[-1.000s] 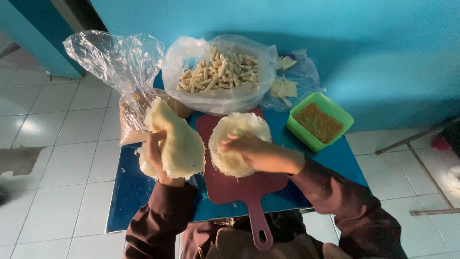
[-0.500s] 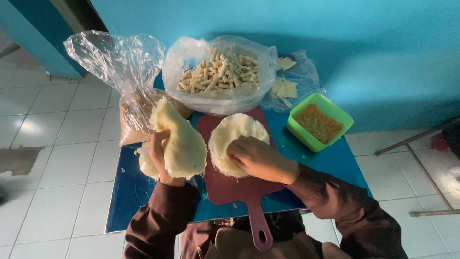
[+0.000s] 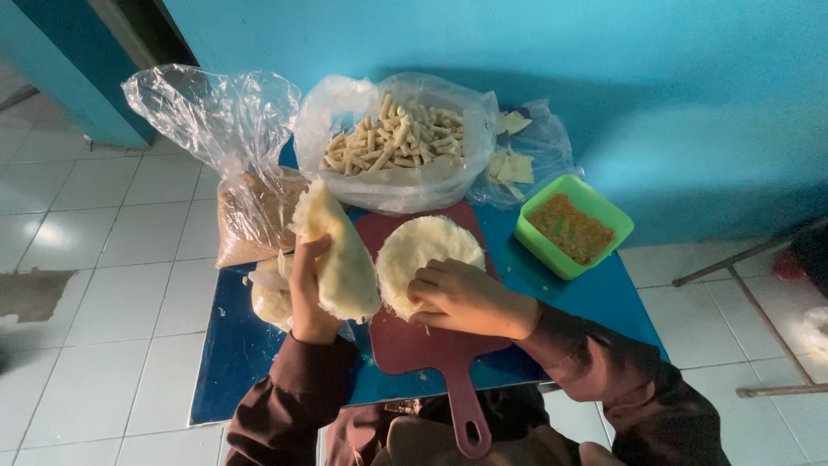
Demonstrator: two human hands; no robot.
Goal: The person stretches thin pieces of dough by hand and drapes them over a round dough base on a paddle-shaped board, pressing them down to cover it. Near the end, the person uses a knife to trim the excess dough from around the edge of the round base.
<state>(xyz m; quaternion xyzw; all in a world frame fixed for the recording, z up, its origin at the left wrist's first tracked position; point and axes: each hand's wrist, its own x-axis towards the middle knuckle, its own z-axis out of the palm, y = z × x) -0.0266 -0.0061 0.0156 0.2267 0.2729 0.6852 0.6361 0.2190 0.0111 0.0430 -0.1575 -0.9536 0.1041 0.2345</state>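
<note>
Round pale wrapper (image 3: pixel 423 252): flat on the dark red cutting board (image 3: pixel 414 341), near edge under the right hand (image 3: pixel 461 298). Second pale wrapper (image 3: pixel 341 255): floppy, folded over, held tilted upright in the left hand (image 3: pixel 309 293), just left of the board.

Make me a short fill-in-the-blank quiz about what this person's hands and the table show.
1. The right hand presses a round pale wrapper lying on the dark red ____.
2. The left hand holds up a stack of wrappers, off the ____ table.
3. The crumbs sit in a square ____ container.

Missing: cutting board; blue; green
</note>
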